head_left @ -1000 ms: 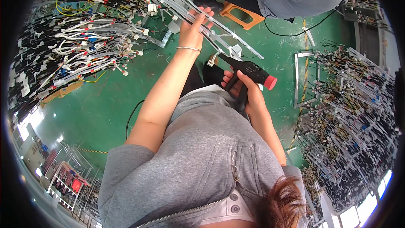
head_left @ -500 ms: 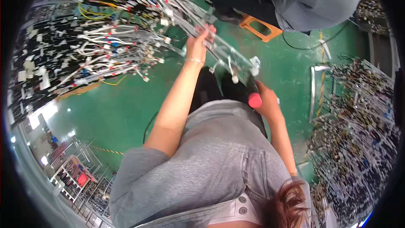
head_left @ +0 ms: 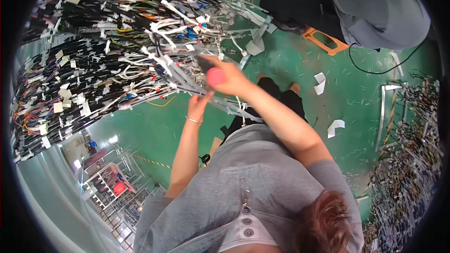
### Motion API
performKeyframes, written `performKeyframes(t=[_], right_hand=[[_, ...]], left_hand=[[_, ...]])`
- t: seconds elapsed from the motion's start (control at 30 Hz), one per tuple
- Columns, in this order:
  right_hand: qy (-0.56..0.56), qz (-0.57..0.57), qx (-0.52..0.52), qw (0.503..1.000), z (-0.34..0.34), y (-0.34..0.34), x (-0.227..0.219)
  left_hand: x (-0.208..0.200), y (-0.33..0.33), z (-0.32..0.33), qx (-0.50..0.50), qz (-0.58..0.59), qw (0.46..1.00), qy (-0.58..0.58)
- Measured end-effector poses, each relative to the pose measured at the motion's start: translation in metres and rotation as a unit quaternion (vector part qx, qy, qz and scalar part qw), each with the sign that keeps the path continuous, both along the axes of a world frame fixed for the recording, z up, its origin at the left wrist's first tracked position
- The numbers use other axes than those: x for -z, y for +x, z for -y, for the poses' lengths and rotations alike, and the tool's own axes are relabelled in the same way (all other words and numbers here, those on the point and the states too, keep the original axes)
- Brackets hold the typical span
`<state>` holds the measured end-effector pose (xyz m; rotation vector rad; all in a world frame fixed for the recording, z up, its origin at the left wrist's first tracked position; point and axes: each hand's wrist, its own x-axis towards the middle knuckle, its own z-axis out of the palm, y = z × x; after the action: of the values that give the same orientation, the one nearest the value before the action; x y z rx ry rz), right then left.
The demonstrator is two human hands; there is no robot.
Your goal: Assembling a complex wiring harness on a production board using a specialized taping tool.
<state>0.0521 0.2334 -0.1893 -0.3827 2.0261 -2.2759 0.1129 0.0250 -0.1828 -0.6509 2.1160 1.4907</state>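
My left hand is closed on a wire harness of grey-white cables, whose near end hangs down by my waist. Just above it, my right hand grips a dark tool with a round pinkish-red end. The tool's dark part lies over the harness; its kind is not clear, and its far end is blurred. White connectors and sleeved cable ends crowd in right beside both hands.
Long piles of black and white wire harnesses fill the left side. Another heap stands at right behind a metal frame. A person in grey is at the upper right, by an orange stool. Paper scraps lie on the green floor.
My right hand with the tool has swung left and up to the harness. My left hand has come lower and left. The view has shifted, bringing the harness pile nearer.
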Motion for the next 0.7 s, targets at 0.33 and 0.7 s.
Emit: performKeyframes(t=[0.33,0.7], right_hand=[[0.069,-0.008,-0.092,0.993,0.085,-0.006,-0.036],[0.226,-0.057,-0.128,0.964,0.079,-0.026,-0.091]], left_hand=[[-0.087,-0.014,0.028,0.366,0.205,0.793,-0.442],[0.002,-0.009,0.001,0.197,-0.204,0.935,-0.213]])
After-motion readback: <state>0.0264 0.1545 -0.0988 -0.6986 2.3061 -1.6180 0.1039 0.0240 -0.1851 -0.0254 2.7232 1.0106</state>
